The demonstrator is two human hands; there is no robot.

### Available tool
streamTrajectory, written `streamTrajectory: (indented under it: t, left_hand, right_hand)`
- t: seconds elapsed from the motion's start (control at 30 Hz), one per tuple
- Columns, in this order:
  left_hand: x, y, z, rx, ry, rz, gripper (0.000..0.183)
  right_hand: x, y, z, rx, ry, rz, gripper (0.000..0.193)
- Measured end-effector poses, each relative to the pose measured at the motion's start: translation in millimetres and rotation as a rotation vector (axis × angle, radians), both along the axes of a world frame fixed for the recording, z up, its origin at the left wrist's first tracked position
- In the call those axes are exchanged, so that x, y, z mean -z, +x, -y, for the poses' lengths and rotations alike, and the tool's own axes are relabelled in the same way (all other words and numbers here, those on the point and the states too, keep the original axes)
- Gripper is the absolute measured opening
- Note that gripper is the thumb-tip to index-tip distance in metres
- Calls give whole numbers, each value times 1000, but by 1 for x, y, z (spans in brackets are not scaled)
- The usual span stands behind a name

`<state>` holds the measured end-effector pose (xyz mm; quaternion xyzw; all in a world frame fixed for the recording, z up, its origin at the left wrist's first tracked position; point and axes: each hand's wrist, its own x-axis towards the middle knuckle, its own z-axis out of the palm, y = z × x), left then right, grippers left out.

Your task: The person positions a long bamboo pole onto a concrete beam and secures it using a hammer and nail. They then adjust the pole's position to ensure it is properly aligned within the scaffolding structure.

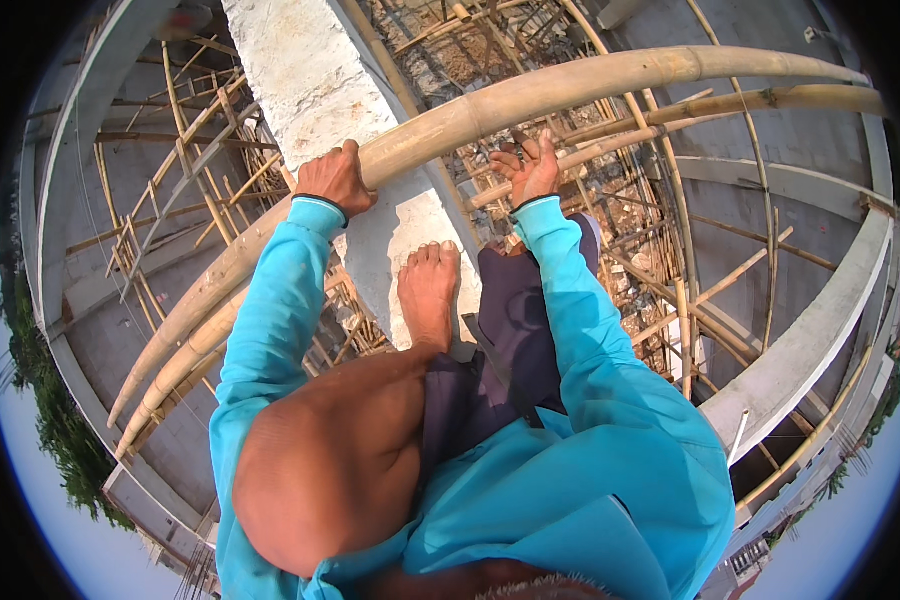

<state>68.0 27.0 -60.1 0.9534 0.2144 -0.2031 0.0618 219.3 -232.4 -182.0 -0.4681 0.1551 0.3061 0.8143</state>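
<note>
A thick bamboo pole crosses in front of me from far right to near left, over a pale concrete beam. My left hand is closed around it above the beam, thumb toward the right. Fingers apart and curling upward, my right hand is just on the near side of the pole and holds nothing; whether a fingertip touches bamboo, I cannot tell. Thinner bamboo poles run beside the thick one, past my right hand.
A bare foot stands on the narrow concrete beam. Far below, bamboo scaffolding rises over rubble on both sides of it. More concrete beams stretch along the right and left, with trees beyond the left edge.
</note>
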Motion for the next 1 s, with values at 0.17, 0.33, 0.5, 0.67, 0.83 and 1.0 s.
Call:
streamTrajectory:
  t: [0.17, 0.33, 0.5, 0.67, 0.83, 1.0]
  left_hand:
    - [19, 3, -11, -9, -6, -1, 56]
    - [20, 6, -10, 7, -10, 4, 53]
    - [17, 6, -14, -12, -26, -11, 56]
    - [22, 6, -15, -15, 12, -37, 60]
    - [14, 10, -8, -16, 0, -37, 57]
    - [15, 11, -5, -24, 13, -27, 59]
  right_hand:
    - [34, -8, -3, -57, -158, 2, 39]
    - [65, -24, 5, -413, -390, 286, 43]
    - [46, -36, -13, -609, -489, 410, 45]
    - [56, -33, -25, -687, -709, 673, 43]
    - [48, -27, -24, -884, -802, 738, 39]
    - [79, -26, -32, -923, -805, 993, 31]
